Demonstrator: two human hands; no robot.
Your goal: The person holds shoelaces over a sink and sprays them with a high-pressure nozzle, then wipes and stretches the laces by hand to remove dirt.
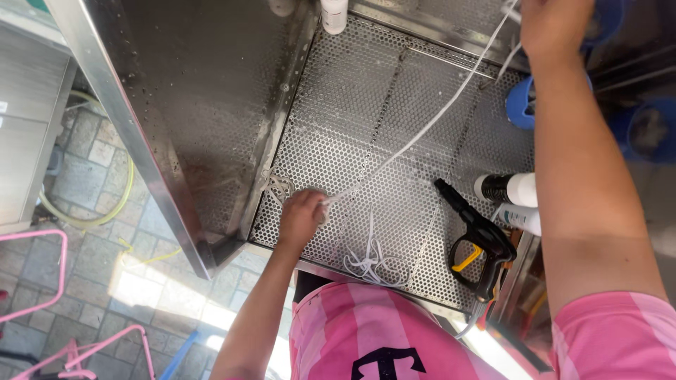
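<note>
Head view: one left hand (301, 217) is closed around one white cord (415, 137) low on the perforated steel desk (366, 91), and the cord runs taut up to the right hand (553, 24), whose grip cannot be determined. One black spray gun (475, 239) lies right of the cord's loose coil (373, 264), two white bottles (517, 200) just beyond; paving stones (91, 169) lie left.

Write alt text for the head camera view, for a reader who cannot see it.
Seen from above, a person in a pink striped shirt stretches a white cord between the left hand, low over a perforated metal tray, and the raised right hand. Spare cord lies coiled near the tray's front edge, beside a black spray gun with a yellow trigger.
</note>
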